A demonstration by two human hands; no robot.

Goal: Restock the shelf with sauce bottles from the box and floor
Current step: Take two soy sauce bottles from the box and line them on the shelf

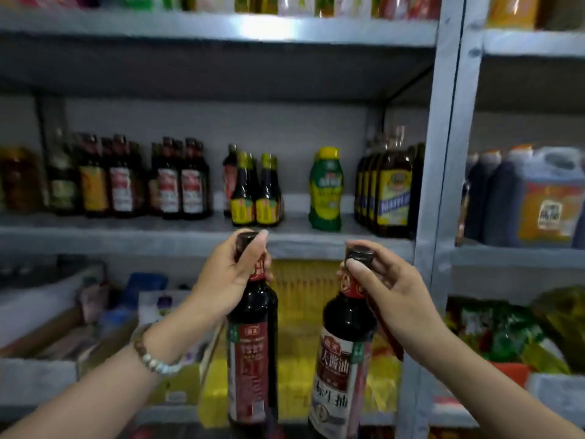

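Observation:
My left hand (232, 275) grips the neck of a dark sauce bottle with a red label (251, 359), held upright. My right hand (389, 296) grips the neck of a second dark sauce bottle with a red and white label (340, 369), tilted slightly left. Both bottles hang just below the front edge of the grey metal shelf (158, 234). On that shelf stand rows of dark sauce bottles (180, 182), two small yellow-labelled bottles (256, 191), a green and yellow squeeze bottle (326, 191) and tall yellow-labelled bottles (391, 188). Gaps lie either side of the green bottle.
A grey upright post (443, 153) divides the shelving; large jugs (538, 198) stand to its right. Below are yellow packs (300, 343), boxes and packets at the left (95, 312) and green packets at the right (500, 331). Another stocked shelf runs overhead (221, 26).

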